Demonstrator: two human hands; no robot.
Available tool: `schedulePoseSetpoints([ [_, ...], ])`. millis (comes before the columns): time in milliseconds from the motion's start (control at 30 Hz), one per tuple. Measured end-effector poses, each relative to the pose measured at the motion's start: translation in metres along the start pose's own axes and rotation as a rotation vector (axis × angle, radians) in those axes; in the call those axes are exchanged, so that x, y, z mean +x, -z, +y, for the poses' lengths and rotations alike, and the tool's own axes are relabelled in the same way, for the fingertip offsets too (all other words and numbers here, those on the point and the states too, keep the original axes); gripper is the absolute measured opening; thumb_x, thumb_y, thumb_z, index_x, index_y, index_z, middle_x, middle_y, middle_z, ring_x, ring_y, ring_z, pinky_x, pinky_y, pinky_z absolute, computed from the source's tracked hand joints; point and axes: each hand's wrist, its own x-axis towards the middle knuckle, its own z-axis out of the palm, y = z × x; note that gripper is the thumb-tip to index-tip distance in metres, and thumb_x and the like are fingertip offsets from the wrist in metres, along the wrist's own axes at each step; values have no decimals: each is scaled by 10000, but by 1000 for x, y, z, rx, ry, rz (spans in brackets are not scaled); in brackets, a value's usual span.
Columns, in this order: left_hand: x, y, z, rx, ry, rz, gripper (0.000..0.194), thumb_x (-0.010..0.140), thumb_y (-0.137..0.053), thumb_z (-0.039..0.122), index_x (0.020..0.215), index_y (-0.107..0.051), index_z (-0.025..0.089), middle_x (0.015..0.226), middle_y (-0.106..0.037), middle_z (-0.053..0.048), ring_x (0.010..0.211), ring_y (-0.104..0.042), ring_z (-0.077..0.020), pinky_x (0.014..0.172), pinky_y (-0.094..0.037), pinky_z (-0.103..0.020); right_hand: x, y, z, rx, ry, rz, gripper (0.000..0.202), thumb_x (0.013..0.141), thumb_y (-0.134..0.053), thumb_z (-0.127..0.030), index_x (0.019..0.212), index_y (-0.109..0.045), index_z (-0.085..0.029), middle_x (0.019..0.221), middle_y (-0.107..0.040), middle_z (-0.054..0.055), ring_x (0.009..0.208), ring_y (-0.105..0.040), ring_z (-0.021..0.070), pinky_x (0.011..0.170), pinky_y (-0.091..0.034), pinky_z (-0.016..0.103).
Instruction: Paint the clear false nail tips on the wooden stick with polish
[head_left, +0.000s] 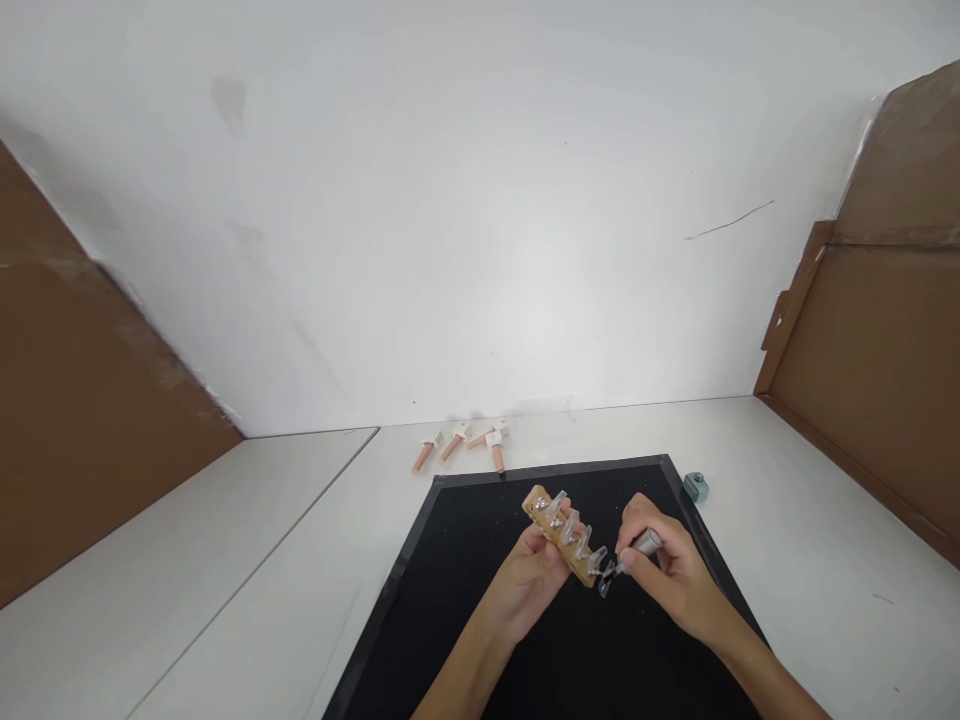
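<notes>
— Start nearest, with the hands. Holding what?

— In the left hand (525,590), a wooden strip (561,543), gripped between thumb and fingers, palm partly open. In the right hand (667,570), a grey cylinder (647,542), pinched tight, with fingers curled round.

— Lying which way from each?

— Just beyond the left palm and touching, so nearest to that side. Well to the left of the right grip, with only a small gap at the near end.

— And the long axis?

— Slanting from far left to near right, tilted up off the surface, near end aimed just below the right fingertips. Topped with a row of clear clips (571,525) and shiny round metal bits.

— Anything at that near end?

— A clear forked piece (606,582), just beside, under the cylinder's inner end. Touching the strip or not: too small to tell.

— Now the surface.

— Directly under the strip, a black mat (465,560) with a greyer border, laid on a white desk (300,550). Right of the strip and slightly farther, just off the mat, a grey-green block (696,488). Beyond the strip to the left, four pink-handled pieces (452,445) with pale heads.

— And the room?

— Farthest beyond the strip, a scuffed white wall (480,200), flanked by brown cardboard panels (870,340).
</notes>
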Motion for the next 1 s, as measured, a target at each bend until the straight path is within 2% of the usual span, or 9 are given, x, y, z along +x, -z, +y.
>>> schedulePoseSetpoints([
  [133,1,-1,2,24,4,-17,367,524,-808,265,874,-702,244,779,-653,27,789,-603,-104,762,-427,-242,1,-1,0,-41,46,-30,149,819,-500,-167,680,-486,-217,614,-428,-19,604,-419,162,547,-347,275],
  [500,1,-1,0,25,0,-16,377,529,-804,276,889,-692,250,799,-637,13,784,-591,-118,750,-432,-260,2,-2,0,-43,45,-65,154,804,-492,-135,673,-488,-217,610,-429,-24,591,-405,152,525,-335,258],
  [1000,0,-3,1,-6,11,-9,369,512,-812,287,860,-694,256,758,-597,34,771,-560,-94,726,-408,-244,0,-1,6,-89,-38,34,189,819,-498,-170,634,-474,-207,592,-401,-36,554,-408,140,516,-336,261],
])
